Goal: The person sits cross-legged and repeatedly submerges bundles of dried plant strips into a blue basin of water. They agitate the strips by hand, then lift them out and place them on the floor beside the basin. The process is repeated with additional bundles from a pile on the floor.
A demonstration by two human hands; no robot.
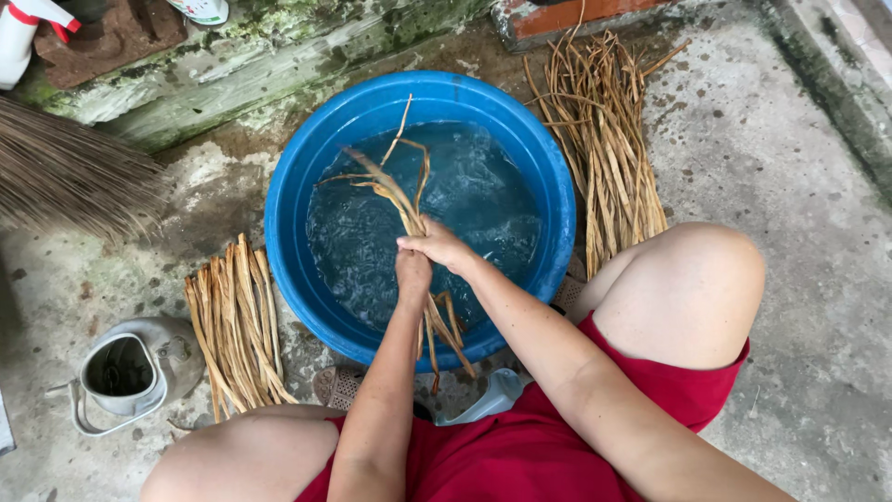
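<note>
A bunch of dried strips (401, 191) is gripped over the blue basin (288, 200) by the left hand (413, 272) and right hand (437, 245).

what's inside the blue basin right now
The blue basin holds rippling water and a bunch of tan strips, gripped by the left hand and right hand. The hands cover the strips' middle.

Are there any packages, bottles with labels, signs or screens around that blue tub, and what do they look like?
Spray bottle: top left corner on the mossy ledge, white body with a red trigger.
Container: top edge on the same ledge, white with a green-marked label, mostly cut off.
No signs or screens show.
</note>
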